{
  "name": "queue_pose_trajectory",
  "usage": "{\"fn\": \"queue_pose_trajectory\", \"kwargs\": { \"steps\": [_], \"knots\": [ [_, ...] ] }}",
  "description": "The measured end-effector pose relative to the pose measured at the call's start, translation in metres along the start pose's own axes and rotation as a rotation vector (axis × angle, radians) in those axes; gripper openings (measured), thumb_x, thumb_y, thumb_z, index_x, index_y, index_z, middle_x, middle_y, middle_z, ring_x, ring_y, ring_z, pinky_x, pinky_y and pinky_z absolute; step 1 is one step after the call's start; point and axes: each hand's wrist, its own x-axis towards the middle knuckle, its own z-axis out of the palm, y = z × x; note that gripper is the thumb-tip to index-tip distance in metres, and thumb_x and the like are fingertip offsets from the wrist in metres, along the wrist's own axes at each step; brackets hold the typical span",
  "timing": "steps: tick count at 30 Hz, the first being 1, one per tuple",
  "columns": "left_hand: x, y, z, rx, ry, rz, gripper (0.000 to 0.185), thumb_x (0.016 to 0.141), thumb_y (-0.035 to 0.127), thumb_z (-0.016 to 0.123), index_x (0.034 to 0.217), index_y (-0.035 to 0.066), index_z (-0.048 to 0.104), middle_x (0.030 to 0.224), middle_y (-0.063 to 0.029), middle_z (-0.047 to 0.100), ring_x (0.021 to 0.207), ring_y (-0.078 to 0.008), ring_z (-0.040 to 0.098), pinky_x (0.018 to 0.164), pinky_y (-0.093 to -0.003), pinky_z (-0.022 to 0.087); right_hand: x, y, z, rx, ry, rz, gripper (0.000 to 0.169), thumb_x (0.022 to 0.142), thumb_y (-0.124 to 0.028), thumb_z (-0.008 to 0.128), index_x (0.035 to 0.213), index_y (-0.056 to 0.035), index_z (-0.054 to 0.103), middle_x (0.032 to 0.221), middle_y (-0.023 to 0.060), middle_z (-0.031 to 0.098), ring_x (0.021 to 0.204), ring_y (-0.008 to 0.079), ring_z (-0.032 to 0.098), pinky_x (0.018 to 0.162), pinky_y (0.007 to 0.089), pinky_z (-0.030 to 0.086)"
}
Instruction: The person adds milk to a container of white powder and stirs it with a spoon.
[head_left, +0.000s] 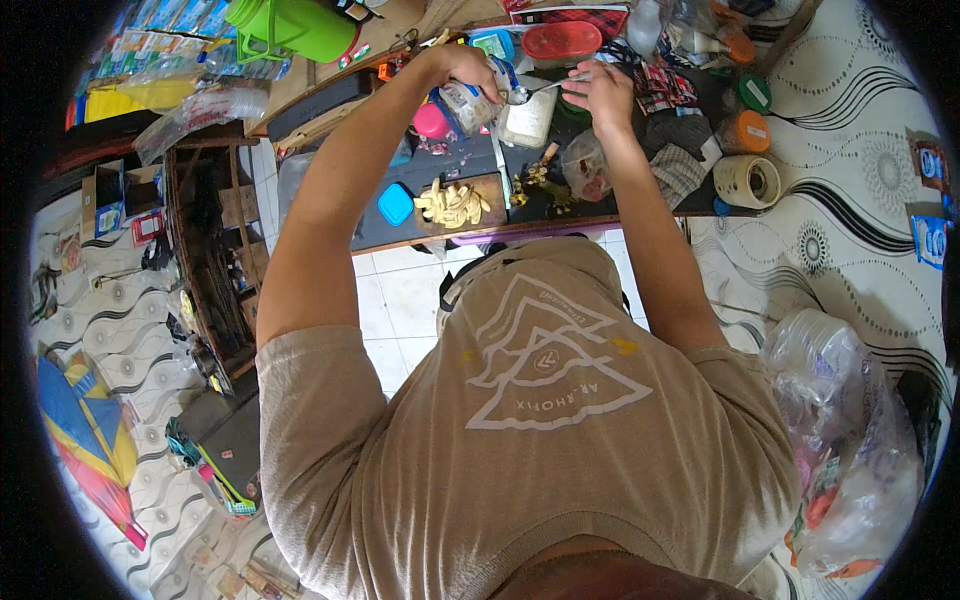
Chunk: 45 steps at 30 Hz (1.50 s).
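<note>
My left hand (474, 73) grips a blue-and-white plastic packet (463, 105) near the far side of the dark table. My right hand (606, 96) holds a metal spoon (559, 84), its bowl at the packet's mouth with something white in it. Just under the spoon sits a clear plastic container (527, 126) with white contents, probably powder. Nearer to me, a wooden cutting board (493, 217) bears a pile of pale yellow cut pieces (452, 204). A knife (500, 165) lies between the board and the container. Left of the board is a blue lid (395, 204).
A red-lidded container (562, 41) stands behind my hands. To the right are a knotted plastic bag (587, 166), a checked cloth (679, 172), orange-lidded jar (746, 132) and a cream pot (748, 181). A green jug (296, 28) lies at the far left.
</note>
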Motion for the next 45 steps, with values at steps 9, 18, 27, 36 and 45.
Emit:
{"fn": "queue_pose_trajectory", "kwargs": {
  "steps": [9,18,27,36,45],
  "knots": [
    [-0.001,0.003,-0.003,0.255,0.025,0.095,0.044,0.066,0.036,0.081,0.094,0.002,0.075,0.094,-0.0112,0.071,0.077,-0.0226,0.064,0.071,-0.0365,0.050,-0.002,-0.001,0.000,-0.017,0.001,0.016,0.023,0.097,-0.015,0.044,0.102,0.0042,0.055,0.096,0.0165,0.064,0.080,0.0260,0.069,0.065,0.0370,0.059],
    [0.012,-0.009,0.005,0.022,-0.013,0.034,0.051,0.062,0.042,0.083,0.095,0.004,0.075,0.097,-0.0128,0.071,0.085,-0.0240,0.065,0.077,-0.0342,0.049,0.000,0.005,0.002,-0.022,0.003,0.022,0.024,0.098,-0.017,0.045,0.102,0.0046,0.056,0.096,0.0163,0.064,0.080,0.0262,0.069,0.066,0.0375,0.059],
    [0.026,-0.024,0.011,0.076,0.144,0.108,0.058,0.060,0.047,0.081,0.094,0.001,0.074,0.096,-0.0168,0.070,0.083,-0.0263,0.065,0.078,-0.0356,0.050,-0.006,0.001,0.005,-0.031,0.005,0.031,0.025,0.099,-0.017,0.045,0.102,0.0045,0.056,0.096,0.0164,0.064,0.079,0.0252,0.069,0.064,0.0365,0.060],
    [0.037,-0.037,0.011,0.060,0.204,0.132,0.052,0.060,0.048,0.080,0.087,0.003,0.075,0.088,-0.0131,0.071,0.075,-0.0232,0.064,0.070,-0.0345,0.050,-0.007,0.002,0.005,-0.015,0.012,0.028,0.025,0.099,-0.017,0.045,0.102,0.0043,0.057,0.094,0.0158,0.065,0.077,0.0251,0.069,0.063,0.0362,0.060],
    [0.034,-0.036,0.019,-0.032,0.205,0.175,0.053,0.061,0.042,0.083,0.087,-0.003,0.074,0.089,-0.0150,0.071,0.072,-0.0218,0.065,0.068,-0.0326,0.051,-0.006,0.003,0.004,-0.037,0.019,0.038,0.024,0.098,-0.017,0.046,0.100,0.0039,0.057,0.095,0.0162,0.065,0.077,0.0246,0.069,0.064,0.0363,0.060]
  ]
}}
